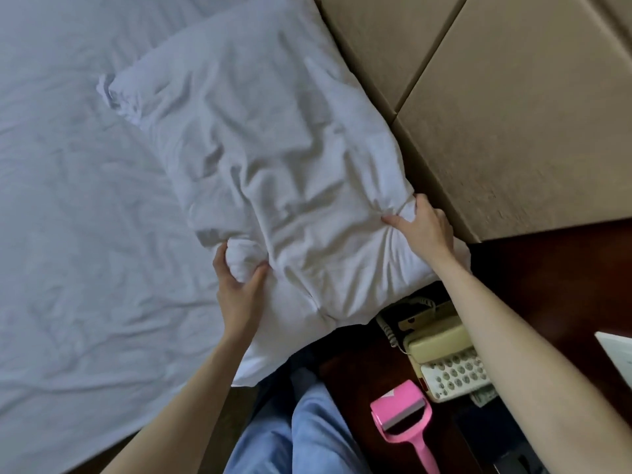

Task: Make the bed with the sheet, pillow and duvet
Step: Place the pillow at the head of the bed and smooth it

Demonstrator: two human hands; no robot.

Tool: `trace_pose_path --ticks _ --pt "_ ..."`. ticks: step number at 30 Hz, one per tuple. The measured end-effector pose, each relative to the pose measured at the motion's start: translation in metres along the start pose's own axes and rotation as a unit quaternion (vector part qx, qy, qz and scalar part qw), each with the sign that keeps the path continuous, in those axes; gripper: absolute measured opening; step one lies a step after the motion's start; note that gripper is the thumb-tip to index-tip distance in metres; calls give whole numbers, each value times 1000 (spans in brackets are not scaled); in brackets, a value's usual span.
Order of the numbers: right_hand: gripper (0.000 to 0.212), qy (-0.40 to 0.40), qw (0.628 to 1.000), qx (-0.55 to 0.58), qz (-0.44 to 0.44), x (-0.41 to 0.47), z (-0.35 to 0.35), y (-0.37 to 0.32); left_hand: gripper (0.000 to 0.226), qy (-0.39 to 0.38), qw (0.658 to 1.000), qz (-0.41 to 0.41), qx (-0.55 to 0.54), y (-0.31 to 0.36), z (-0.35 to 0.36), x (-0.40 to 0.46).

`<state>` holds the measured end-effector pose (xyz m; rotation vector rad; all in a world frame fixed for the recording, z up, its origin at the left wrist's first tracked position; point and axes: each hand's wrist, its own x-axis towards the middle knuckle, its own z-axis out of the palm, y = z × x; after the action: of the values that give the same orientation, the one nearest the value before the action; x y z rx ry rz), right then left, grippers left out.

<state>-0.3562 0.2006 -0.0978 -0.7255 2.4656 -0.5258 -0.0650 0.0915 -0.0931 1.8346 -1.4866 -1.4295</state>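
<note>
No readable text anywhere: the phone [444, 357] keypad is too blurred for digits, and the pink roller [403, 422] shows no brand. Your pillow [266, 159] lies diagonally on the sheet [68, 234], its long right edge touching the tan headboard [513, 97], its near end hanging off the bed edge over the nightstand [547, 285]. Your left hand [239, 289] has fingers and thumb curled round a bunched wad of pillowcase at the pillow's near-left edge. Your right hand [424, 227] pinches a gathered fold at the pillow's near-right corner, just beside the headboard, thumb on top, fingers wrapped under. The pillowcase is heavily creased between both grips; the pillow's far-left corner is scrunched into a small knot. The sheet left of the pillow is wrinkled. The phone, beige with a coiled cord, sits on the dark wood nightstand just below the pillow's near end, partly hidden by the pillow and your right forearm. The roller lies near the phone, handle toward you. A white object [615, 350] is cut off at the frame's right edge, well right of the pillow; can't tell what it is. Your blue-trousered legs [307, 429] show below the pillow.
</note>
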Motion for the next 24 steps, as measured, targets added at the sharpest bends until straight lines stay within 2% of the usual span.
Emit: trace_pose_path --ticks 3,6,8,10,13,17,24 --pt "54 49 998 4 -38 -19 -39 -3 62 -2 999 21 -35 10 -9 -13" --pt "52 48 998 -26 -39 -40 -61 7 64 -26 999 9 -34 7 -8 -43" --pt "50 25 999 -47 -13 -49 -64 21 72 -64 998 -3 -5 -2 -3 -62" --pt "65 -27 996 -78 18 -50 -63 35 86 -119 992 -10 42 -20 3 -72" --pt "70 -80 990 -117 -2 -52 -58 41 94 -179 976 -84 91 -37 5 -76" --pt "68 -98 988 -116 -36 -60 -44 18 87 -160 979 -61 113 -30 -10 -68" --pt "61 -105 972 -149 -148 -83 -30 -56 65 -92 976 25 196 9 -70 -44"
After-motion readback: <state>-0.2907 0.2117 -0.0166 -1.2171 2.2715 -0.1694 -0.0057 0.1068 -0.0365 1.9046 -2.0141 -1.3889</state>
